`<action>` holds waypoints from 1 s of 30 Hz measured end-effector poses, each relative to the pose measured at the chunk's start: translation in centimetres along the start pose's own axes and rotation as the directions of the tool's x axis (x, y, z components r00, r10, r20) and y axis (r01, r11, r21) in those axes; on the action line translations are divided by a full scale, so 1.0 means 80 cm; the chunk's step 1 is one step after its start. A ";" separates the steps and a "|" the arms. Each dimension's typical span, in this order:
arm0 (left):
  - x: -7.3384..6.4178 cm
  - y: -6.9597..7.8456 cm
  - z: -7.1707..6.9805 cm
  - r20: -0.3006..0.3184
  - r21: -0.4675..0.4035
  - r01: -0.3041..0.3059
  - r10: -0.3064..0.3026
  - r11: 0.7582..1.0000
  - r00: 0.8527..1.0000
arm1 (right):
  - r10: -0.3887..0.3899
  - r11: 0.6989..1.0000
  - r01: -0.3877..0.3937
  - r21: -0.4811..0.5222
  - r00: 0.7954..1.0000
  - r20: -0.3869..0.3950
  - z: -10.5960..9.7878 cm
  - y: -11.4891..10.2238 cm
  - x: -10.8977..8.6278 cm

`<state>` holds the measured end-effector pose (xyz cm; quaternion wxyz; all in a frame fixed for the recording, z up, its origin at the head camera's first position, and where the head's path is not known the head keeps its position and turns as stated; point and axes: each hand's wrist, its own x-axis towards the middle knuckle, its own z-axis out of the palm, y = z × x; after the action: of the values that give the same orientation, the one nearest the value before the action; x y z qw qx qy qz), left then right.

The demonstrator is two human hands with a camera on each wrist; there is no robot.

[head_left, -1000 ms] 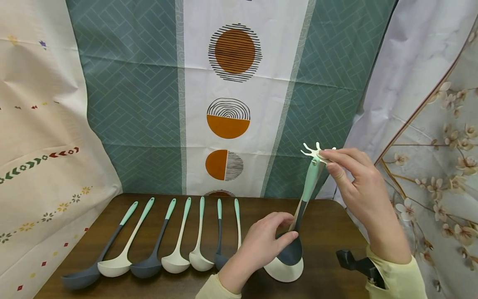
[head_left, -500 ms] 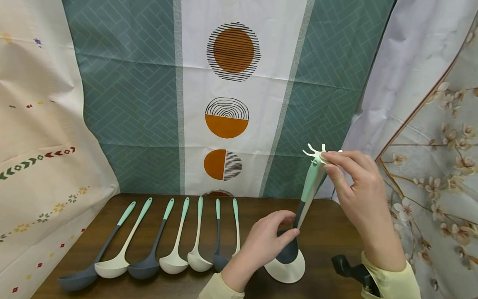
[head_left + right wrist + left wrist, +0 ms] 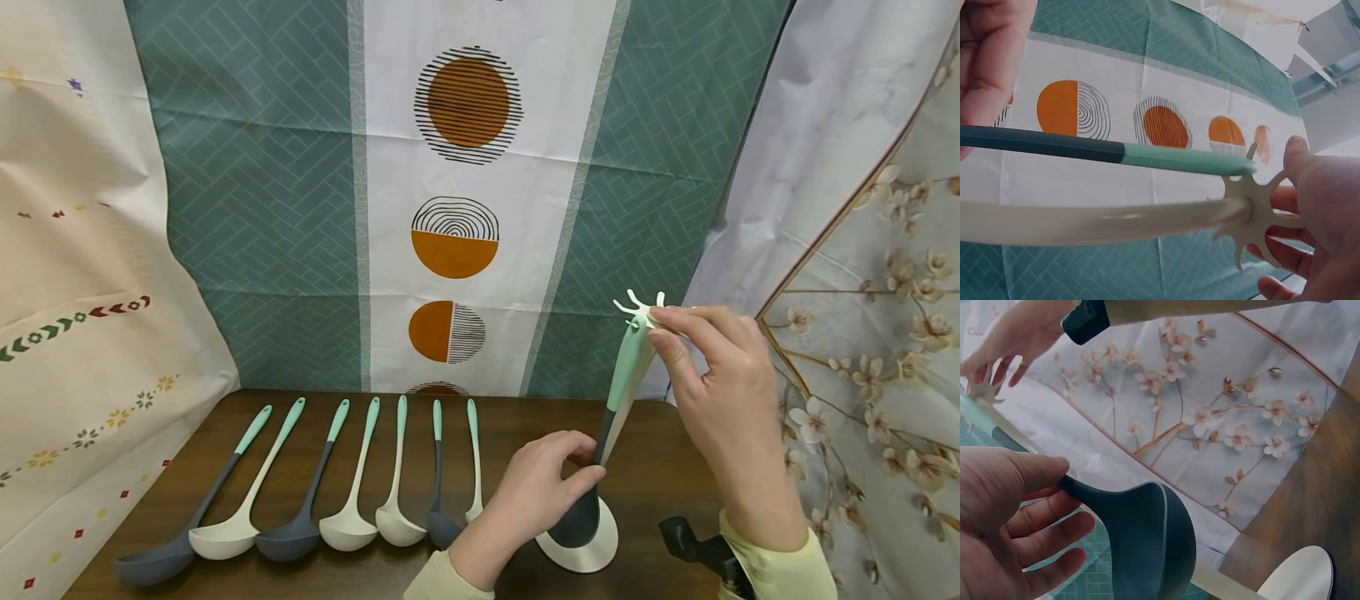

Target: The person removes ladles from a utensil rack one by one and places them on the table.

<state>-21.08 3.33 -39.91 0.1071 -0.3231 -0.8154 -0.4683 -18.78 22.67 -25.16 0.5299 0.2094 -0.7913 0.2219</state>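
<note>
A dark grey ladle with a mint handle (image 3: 622,367) hangs by its handle end from a hook of a cream utensil stand (image 3: 588,554). The stand has a round base, a pole and a star-shaped ring of hooks on top. My left hand (image 3: 536,479) pinches the ladle's neck between thumb and fingers, just above the bowl (image 3: 1147,544). My right hand (image 3: 723,375) holds the edge of the hook ring (image 3: 1254,206), with its fingers among the prongs. Behind the ladle, the pole (image 3: 1116,222) is partly hidden in the head view.
Several ladles, grey (image 3: 296,533) and cream (image 3: 348,529) with mint handles, lie in a row to the left on the brown wooden table (image 3: 652,467). Patterned cloths (image 3: 300,208) hang behind and at both sides.
The hook ring and ladle top have shifted slightly right, both hands moving with them. The ladle's bowl now sits a little lower in the head view. The row of ladles stays in place.
</note>
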 end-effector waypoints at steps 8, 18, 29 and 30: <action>0.001 -0.003 -0.003 -0.003 -0.015 -0.012 0.012 1.000 1.000 | 0.028 0.999 -0.029 -0.044 0.999 -0.020 0.000 -0.007 -0.002; -0.001 -0.002 -0.004 0.012 -0.011 -0.010 0.010 1.000 1.000 | 0.040 0.997 -0.043 -0.065 0.998 -0.057 0.005 -0.006 -0.003; -0.002 -0.001 -0.008 0.010 0.004 -0.024 0.024 1.000 1.000 | 0.033 0.993 -0.039 -0.110 0.998 -0.059 0.004 -0.007 -0.005; -0.003 0.000 -0.008 0.011 0.004 -0.025 0.025 1.000 1.000 | 0.037 0.993 -0.043 -0.106 0.997 -0.066 0.005 -0.007 -0.005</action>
<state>-21.02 2.72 -39.71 0.1094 -0.3355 -0.8129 -0.4633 -18.59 22.04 -25.60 0.5609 0.1575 -0.7887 0.1962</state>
